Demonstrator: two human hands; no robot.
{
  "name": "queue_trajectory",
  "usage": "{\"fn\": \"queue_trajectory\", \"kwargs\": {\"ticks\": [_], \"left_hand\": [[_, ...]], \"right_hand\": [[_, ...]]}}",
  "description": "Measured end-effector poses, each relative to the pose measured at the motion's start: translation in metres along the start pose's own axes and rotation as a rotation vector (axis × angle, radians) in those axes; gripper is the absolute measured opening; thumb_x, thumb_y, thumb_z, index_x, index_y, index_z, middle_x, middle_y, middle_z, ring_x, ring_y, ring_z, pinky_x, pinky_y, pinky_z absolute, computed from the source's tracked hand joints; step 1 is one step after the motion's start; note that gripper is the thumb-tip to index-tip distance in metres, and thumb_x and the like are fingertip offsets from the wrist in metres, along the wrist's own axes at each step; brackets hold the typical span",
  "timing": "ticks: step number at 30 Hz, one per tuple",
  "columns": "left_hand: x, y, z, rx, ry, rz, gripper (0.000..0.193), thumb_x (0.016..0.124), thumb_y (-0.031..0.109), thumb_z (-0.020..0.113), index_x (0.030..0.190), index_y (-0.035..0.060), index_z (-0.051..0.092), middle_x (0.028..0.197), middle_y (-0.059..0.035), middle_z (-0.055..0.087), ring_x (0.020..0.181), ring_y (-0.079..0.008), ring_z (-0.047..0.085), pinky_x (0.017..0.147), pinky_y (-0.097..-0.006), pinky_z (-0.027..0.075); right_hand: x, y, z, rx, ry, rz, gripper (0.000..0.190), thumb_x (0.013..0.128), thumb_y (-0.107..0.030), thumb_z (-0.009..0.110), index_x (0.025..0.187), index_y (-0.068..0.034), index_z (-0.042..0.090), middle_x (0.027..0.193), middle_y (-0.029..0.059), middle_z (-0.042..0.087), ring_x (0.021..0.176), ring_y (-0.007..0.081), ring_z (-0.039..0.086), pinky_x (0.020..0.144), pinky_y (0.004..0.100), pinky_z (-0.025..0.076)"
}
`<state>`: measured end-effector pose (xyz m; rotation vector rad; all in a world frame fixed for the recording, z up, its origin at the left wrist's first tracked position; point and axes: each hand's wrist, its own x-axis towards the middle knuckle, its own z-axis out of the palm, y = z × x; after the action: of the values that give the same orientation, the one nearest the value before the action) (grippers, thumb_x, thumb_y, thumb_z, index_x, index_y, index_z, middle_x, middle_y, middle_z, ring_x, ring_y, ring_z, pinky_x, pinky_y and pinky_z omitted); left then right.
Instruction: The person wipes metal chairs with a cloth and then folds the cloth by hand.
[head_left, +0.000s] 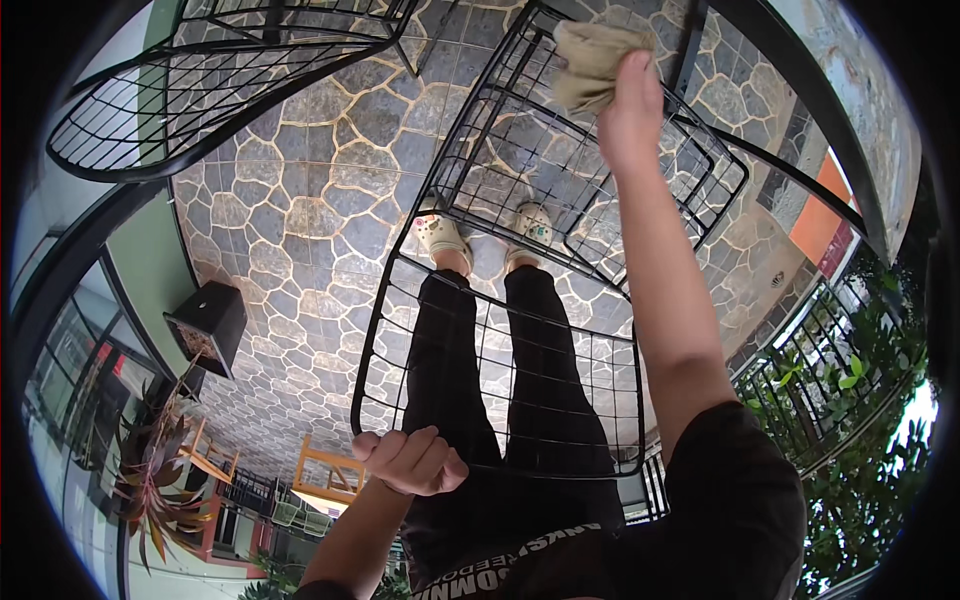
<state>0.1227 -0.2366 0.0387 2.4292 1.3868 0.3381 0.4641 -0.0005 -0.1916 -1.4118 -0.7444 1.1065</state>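
Note:
A black wire-frame metal chair stands in front of my legs, its grid back nearest me and its grid seat beyond. My left hand is closed around the near corner of the back's top rail. With my arm stretched out, my right hand holds a crumpled beige cloth over the far part of the seat. Whether the cloth touches the wire cannot be told. My feet, in cream clogs, show through and beside the chair's grid.
Another black wire chair stands at the upper left. A black planter with a reddish-leaved plant is at the left. A dark curved metal frame crosses the upper right. Yellow wooden furniture stands at the lower left.

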Motion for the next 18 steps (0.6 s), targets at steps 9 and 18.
{"fn": "queue_trajectory", "kwargs": {"ticks": [9,18], "left_hand": [[0.006,-0.002,0.005,0.026,-0.023,0.027,0.033,0.083,0.031,0.054,0.053,0.0203,0.045,0.061,0.0071,0.063,0.053,-0.0121,0.036,0.072,-0.035,0.026],[0.01,0.001,-0.001,0.044,-0.038,0.036,0.029,0.083,0.03,0.05,0.057,0.0198,0.045,0.057,0.0045,0.055,0.055,-0.0153,0.032,0.074,-0.0361,0.027]], "right_hand": [[-0.005,0.113,0.037,-1.104,0.095,-0.456,0.049,0.109,-0.039,0.055,0.151,-0.015,0.06,0.161,0.0006,0.054,0.158,0.0244,0.034,0.13,0.0608,0.012],[-0.076,0.067,-0.062,-1.455,-0.449,-0.542,0.057,0.092,-0.01,0.066,0.148,-0.016,0.062,0.16,-0.0018,0.055,0.152,0.0189,0.045,0.127,0.055,0.03]]}}
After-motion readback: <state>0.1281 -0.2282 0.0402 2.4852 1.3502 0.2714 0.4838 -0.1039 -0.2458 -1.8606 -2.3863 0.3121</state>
